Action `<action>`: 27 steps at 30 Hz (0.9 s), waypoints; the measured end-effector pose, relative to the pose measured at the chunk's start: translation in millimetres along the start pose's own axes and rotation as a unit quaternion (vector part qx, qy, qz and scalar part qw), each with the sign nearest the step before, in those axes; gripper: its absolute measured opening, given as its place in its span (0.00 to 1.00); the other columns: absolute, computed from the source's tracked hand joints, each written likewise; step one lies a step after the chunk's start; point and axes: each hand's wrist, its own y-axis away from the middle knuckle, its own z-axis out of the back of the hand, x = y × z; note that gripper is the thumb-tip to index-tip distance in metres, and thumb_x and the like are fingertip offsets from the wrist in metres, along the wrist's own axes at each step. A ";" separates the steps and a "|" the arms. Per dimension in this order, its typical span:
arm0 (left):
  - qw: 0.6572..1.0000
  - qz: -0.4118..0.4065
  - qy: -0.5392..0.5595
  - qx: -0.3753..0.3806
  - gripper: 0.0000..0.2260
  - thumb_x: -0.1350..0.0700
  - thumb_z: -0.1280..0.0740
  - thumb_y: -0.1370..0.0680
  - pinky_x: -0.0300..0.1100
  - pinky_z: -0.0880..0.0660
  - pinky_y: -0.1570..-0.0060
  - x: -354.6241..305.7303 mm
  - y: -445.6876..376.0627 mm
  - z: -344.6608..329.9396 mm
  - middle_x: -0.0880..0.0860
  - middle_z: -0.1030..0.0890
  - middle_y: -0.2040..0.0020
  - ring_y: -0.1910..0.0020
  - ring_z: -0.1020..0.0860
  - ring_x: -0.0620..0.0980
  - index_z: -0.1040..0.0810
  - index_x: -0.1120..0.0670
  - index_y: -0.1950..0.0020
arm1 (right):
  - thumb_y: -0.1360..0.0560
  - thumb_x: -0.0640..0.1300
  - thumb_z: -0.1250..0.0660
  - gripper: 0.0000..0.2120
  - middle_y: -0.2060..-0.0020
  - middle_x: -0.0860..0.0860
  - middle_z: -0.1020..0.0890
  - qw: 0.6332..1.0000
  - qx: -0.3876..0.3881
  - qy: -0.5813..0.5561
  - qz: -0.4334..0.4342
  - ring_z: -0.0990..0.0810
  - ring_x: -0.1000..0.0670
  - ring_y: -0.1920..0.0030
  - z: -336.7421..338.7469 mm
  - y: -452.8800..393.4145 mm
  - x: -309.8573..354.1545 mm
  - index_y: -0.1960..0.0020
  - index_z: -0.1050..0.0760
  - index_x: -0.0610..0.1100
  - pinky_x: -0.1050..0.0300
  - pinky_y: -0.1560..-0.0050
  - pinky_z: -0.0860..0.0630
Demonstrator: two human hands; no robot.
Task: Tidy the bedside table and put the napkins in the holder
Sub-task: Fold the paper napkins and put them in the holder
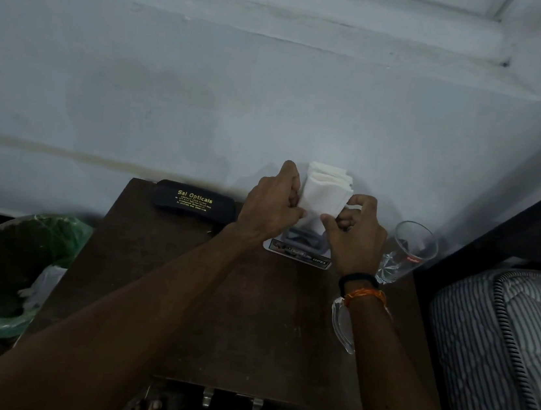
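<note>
A stack of folded white napkins [327, 191] stands upright in a napkin holder [301, 251] at the back of the dark wooden bedside table [248, 321], against the wall. My left hand [274, 205] grips the stack's left side, fingers curled round it. My right hand [354, 232] pinches the stack's lower right edge. The holder's base shows a printed label below my hands; its upper part is hidden by them.
A black spectacle case [194, 202] with gold lettering lies at the table's back left. An empty drinking glass [406, 252] stands at the right edge. A bin with a green liner [11, 275] sits left of the table. A striped mattress [499, 352] is on the right.
</note>
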 end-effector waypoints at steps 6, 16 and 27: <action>1.000 -0.002 -0.006 0.000 0.22 0.60 0.22 0.35 0.54 0.21 0.62 0.5 -1.3 1.0 0.53 0.20 0.63 0.65 0.20 0.51 0.33 0.56 0.52 | 0.30 0.43 0.24 0.22 0.62 0.54 0.19 1.000 -0.010 -0.014 0.001 0.21 0.55 0.64 1.1 0.2 1.0 0.41 0.30 0.44 0.59 0.61 0.23; 0.998 0.039 0.014 -0.041 0.21 0.55 0.24 0.36 0.56 0.24 0.55 7.1 16.4 8.6 0.52 0.23 0.52 0.51 0.25 0.53 0.31 0.55 0.50 | 0.30 0.45 0.26 0.23 0.50 0.47 0.19 0.999 -0.025 0.032 0.021 0.22 0.46 0.50 3.2 10.0 1.7 0.40 0.32 0.45 0.50 0.53 0.22; 0.977 0.184 0.106 -0.035 0.11 0.56 0.29 0.24 0.25 0.32 0.66 6.9 51.3 3.9 0.50 0.21 0.51 0.56 0.23 0.43 0.26 0.57 0.45 | 0.23 0.48 0.34 0.10 0.56 0.45 0.19 0.992 0.029 0.100 -0.068 0.23 0.45 0.57 12.9 34.9 0.9 0.48 0.27 0.42 0.57 0.59 0.32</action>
